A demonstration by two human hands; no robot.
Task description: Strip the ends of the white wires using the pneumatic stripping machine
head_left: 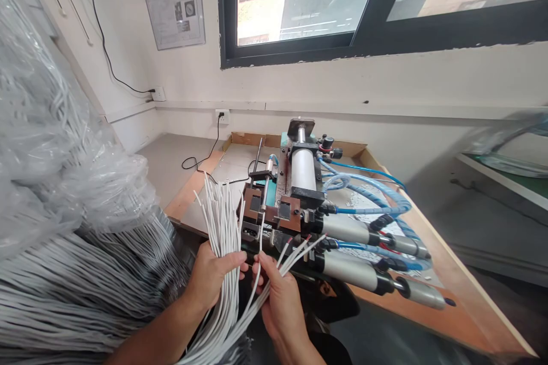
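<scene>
My left hand (214,273) is closed around a thick bundle of white cables (225,222), whose cut ends fan upward. To its right, my right hand (278,296) pinches one white cable (261,236) between thumb and fingers, its upper end reaching the jaws of a pneumatic wire-stripping machine (306,179). Several more cables (295,253) pass through the right hand and point up to the right, some with reddish wire showing at their tips. Below the hands, all the cables run together toward the bottom edge.
A large heap of grey cables (72,291), partly wrapped in clear plastic (85,176), rises at the left. Blue air hoses (385,196) and silver cylinders (349,231) extend right from the machine. It stands on a wood-edged table (462,291) below a window (308,5); white scraps lie behind the hoses.
</scene>
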